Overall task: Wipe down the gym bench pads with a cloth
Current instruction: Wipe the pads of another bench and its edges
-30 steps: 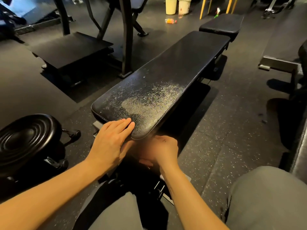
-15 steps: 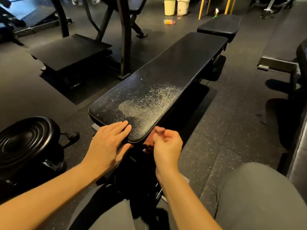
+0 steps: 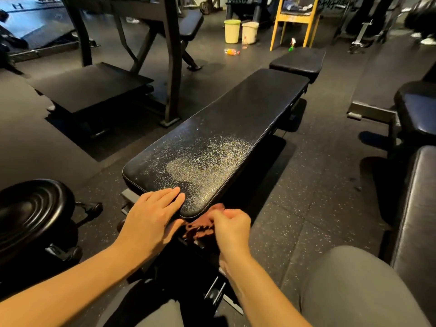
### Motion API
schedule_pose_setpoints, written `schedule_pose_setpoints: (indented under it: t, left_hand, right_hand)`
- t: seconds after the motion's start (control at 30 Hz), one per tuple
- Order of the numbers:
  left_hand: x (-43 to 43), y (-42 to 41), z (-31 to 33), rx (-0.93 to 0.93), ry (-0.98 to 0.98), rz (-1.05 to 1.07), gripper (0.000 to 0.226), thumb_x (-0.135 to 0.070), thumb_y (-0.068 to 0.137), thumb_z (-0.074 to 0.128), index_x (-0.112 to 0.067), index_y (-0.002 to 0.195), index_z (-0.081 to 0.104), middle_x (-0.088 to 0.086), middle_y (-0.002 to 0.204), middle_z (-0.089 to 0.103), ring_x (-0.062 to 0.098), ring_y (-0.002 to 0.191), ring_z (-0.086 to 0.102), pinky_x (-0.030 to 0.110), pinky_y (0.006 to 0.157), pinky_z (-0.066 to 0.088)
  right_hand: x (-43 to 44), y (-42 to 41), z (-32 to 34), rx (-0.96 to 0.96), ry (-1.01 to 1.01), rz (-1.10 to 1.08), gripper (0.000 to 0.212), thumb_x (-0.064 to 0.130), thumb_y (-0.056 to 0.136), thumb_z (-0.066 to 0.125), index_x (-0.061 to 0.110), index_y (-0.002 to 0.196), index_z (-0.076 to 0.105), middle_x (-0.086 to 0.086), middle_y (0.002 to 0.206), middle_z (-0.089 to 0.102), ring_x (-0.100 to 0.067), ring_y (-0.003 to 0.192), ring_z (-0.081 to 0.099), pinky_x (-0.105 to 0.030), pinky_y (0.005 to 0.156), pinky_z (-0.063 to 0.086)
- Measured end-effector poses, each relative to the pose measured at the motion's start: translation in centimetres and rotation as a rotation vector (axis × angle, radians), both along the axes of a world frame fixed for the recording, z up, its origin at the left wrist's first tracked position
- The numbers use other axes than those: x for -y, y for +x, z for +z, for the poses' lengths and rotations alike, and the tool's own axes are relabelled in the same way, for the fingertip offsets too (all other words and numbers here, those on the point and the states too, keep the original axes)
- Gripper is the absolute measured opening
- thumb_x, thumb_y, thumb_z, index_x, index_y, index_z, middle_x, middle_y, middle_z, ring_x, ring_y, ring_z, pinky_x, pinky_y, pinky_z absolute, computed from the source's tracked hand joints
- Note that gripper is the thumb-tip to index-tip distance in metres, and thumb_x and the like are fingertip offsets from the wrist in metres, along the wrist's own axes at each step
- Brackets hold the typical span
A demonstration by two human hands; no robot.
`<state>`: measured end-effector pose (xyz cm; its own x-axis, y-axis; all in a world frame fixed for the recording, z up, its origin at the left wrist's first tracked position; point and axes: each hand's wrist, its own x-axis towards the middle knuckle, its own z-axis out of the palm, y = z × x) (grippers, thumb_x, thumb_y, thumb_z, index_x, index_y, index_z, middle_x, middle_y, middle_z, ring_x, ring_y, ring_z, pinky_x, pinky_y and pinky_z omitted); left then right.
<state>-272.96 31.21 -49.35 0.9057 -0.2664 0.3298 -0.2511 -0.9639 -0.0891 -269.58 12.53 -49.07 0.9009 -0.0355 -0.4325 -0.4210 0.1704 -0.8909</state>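
A: Grip state?
B: My right hand (image 3: 232, 226) has its grip bunched round the reddish cloth (image 3: 200, 226), just below the near end of the long bench pad (image 3: 247, 119). My left hand (image 3: 151, 218) lies flat on that end, fingers straight.
A: Tip?
B: I'd lift the cloth onto the wet speckled patch (image 3: 207, 159), spread it and use long overlapping strokes.

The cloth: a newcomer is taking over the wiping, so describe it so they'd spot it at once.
Find the long black bench pad running up the middle. Just under its near rounded end, the right hand grips a crumpled cloth. It is the only soft, reddish-brown thing there; the pad and the floor around it are dark.
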Motion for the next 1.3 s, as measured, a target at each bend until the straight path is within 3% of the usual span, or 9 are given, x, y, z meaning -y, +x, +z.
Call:
schedule_pose_setpoints:
  t: [0.17,0.3,0.47,0.63,0.77,0.87,0.97,1.17,1.3]
  left_hand:
    - [0.2,0.2,0.5,-0.019,0.017,-0.005,0.053,-0.036,0.082,0.075,-0.005,0.125,0.072,0.013,0.128,0.071,0.034,0.113,0.07,0.039,0.1,0.042]
    - [0.1,0.4,0.8,-0.04,-0.014,-0.03,0.061,-0.029,0.07,0.092,-0.003,0.121,0.073,0.015,0.124,0.072,0.035,0.11,0.071,0.045,0.095,0.056]
    - [0.0,0.8,1.2,-0.021,0.065,-0.061,0.067,-0.034,0.059,0.099,-0.003,0.114,0.076,0.014,0.116,0.074,0.032,0.102,0.073,0.039,0.095,0.043]
    - [-0.9,1.9,2.0,0.017,0.184,-0.162,0.064,-0.06,0.08,0.048,-0.01,0.105,0.079,0.008,0.105,0.077,0.028,0.09,0.075,0.038,0.089,0.043]
    - [-0.9,7.3,4.7,-0.141,0.353,-0.323,0.063,-0.084,0.061,0.054,-0.027,0.084,0.066,-0.01,0.081,0.061,0.019,0.071,0.063,0.038,0.076,0.05]
    - [0.0,12.7,5.2,-0.318,0.43,-0.482,0.054,-0.082,0.068,0.052,-0.028,0.077,0.059,-0.01,0.08,0.054,0.017,0.072,0.058,0.033,0.06,0.048]
    - [2.9,16.9,6.0,-0.497,0.381,-0.332,0.094,-0.105,0.07,0.024,-0.023,0.085,0.066,-0.006,0.087,0.058,0.022,0.084,0.058,0.04,0.075,0.05]
    - [11.6,28.4,6.1,-0.326,0.195,-0.216,0.058,-0.073,0.089,0.054,-0.019,0.11,0.058,0.002,0.103,0.058,0.025,0.093,0.057,0.039,0.076,0.046]
    - [14.7,34.1,5.3,-0.295,0.096,-0.018,0.071,-0.068,0.084,0.059,-0.019,0.134,0.052,0.003,0.125,0.055,0.025,0.108,0.052,0.04,0.087,0.044]
  right_hand:
    - [1.0,4.4,0.6,-0.078,-0.055,-0.117,0.028,0.003,0.083,0.072,0.009,0.056,0.064,-0.006,0.053,0.063,-0.024,0.053,0.061,-0.031,0.055,0.049]
    - [2.5,9.7,1.3,-0.056,-0.147,-0.187,0.004,-0.001,0.083,0.073,0.002,0.084,0.072,-0.009,0.084,0.074,-0.025,0.077,0.071,-0.037,0.065,0.057]
    - [2.1,10.6,0.3,-0.003,-0.316,-0.204,0.004,0.014,0.08,0.073,0.016,0.077,0.075,0.002,0.08,0.075,-0.021,0.084,0.071,-0.037,0.08,0.061]
    - [3.3,12.6,-0.1,0.11,-0.459,-0.092,0.012,0.013,0.085,0.07,0.023,0.088,0.077,0.005,0.096,0.074,-0.02,0.099,0.067,-0.034,0.09,0.054]
    - [5.7,17.7,-0.1,0.177,-0.511,-0.048,0.027,0.006,0.087,0.066,0.024,0.067,0.067,0.004,0.082,0.068,-0.022,0.089,0.067,-0.028,0.078,0.054]
    - [7.3,22.7,-0.2,0.195,-0.478,-0.108,0.017,0.0,0.089,0.063,0.013,0.088,0.075,-0.005,0.094,0.071,-0.023,0.089,0.067,-0.019,0.066,0.046]
    - [9.1,28.0,-0.5,0.197,-0.56,-0.089,0.016,0.002,0.088,0.064,0.011,0.092,0.076,-0.008,0.101,0.073,-0.026,0.098,0.067,-0.034,0.084,0.052]
    - [12.2,34.4,-0.9,0.177,-0.584,0.075,0.013,0.002,0.087,0.069,0.009,0.097,0.074,-0.004,0.097,0.073,-0.021,0.096,0.068,-0.039,0.095,0.054]
    - [14.4,38.8,0.1,0.203,-0.575,0.115,0.01,0.004,0.09,0.069,0.006,0.099,0.072,-0.004,0.094,0.068,-0.016,0.09,0.063,-0.03,0.086,0.051]
